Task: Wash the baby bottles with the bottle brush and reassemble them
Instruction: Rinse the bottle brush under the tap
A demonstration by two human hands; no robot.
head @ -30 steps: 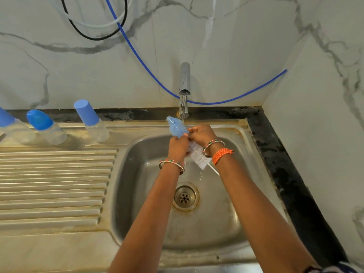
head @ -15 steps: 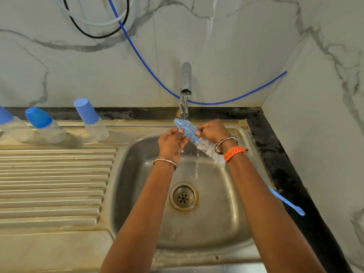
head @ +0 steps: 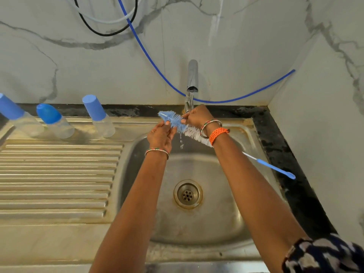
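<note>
Bottle brush (head: 178,125) is held level over the back of the sink (head: 222,219), just under the tap (head: 192,79). Its blue bristle tip points left and the white bristles run right, passing behind the right wrist; the thin blue handle (head: 275,168) sticks out past the right forearm, above the dark bench (head: 275,138) edge. Left hand (head: 160,135) is raised under the blue bristles, its fingers (head: 169,128) curled up and pinched on them. Right hand (head: 197,118) is set on the brush from above, with fingers closed round the bristled part at the blue-white join. Water drops (head: 181,143) are seen falling below the brush into the basin, above the drain (head: 187,194).

Three baby bottles with blue caps are stood on the steel drainboard (head: 59,174) along the back wall, well apart from the hands: one (head: 98,117) nearest the basin, a second (head: 56,123) further left, a third (head: 19,119) cut by the left frame edge. Bangles are worn on both wrists, plus an orange band (head: 217,134) on the right. A blue hose (head: 157,73) is hung across the marble wall behind the tap.
</note>
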